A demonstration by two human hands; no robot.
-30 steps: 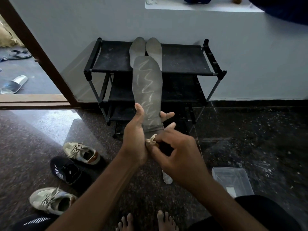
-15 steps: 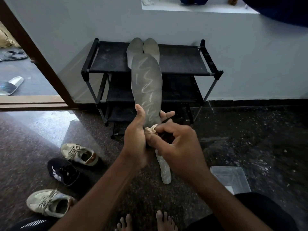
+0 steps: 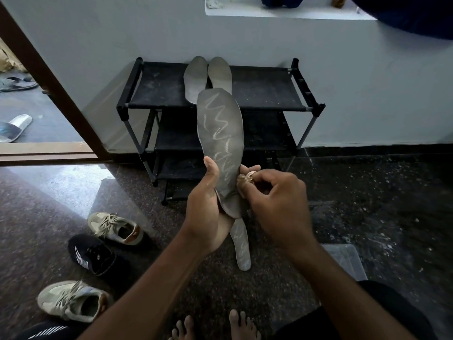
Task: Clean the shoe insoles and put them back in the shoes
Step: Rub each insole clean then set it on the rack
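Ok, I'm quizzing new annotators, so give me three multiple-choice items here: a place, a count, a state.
1. Where do the two plain grey insoles standing side by side rest?
A) on the top shelf of the black metal-framed rack
B) flat on the floor
C) inside a shoe

2. How many beige lace-up sneakers lie on the floor?
A) one
B) two
C) four

3. The long grey insole with white zigzag marks is:
A) folded in half
B) gripped by the left hand while the right hand pinches a small beige cloth against its edge
C) tucked in a shoe

Answers:
1 A, they lean on the wall there.
2 B, one lies nearer the rack, the other nearer the feet.
3 B, the left thumb lies across its face.
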